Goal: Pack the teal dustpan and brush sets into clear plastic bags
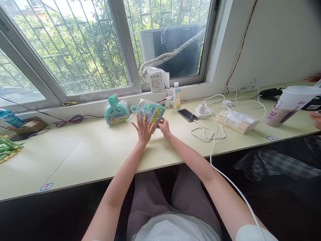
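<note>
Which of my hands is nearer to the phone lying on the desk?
Right. Your right hand grips the teal packet, just left of the phone. Your left hand, fingers spread, rests on the packet's far side, farther away.

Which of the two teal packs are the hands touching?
The right-side pack, lying flat under both hands; the other pack stands untouched further left near the window.

A long pale desk point(82, 157) is set against a white wall point(278, 40) and runs from the left edge of the view to the right. Above its far edge a wide window point(75, 43) with grey frames and metal bars is seen; green trees are shown behind it. Daylight is cast across the desk. Darkness is found below its near edge.
</note>
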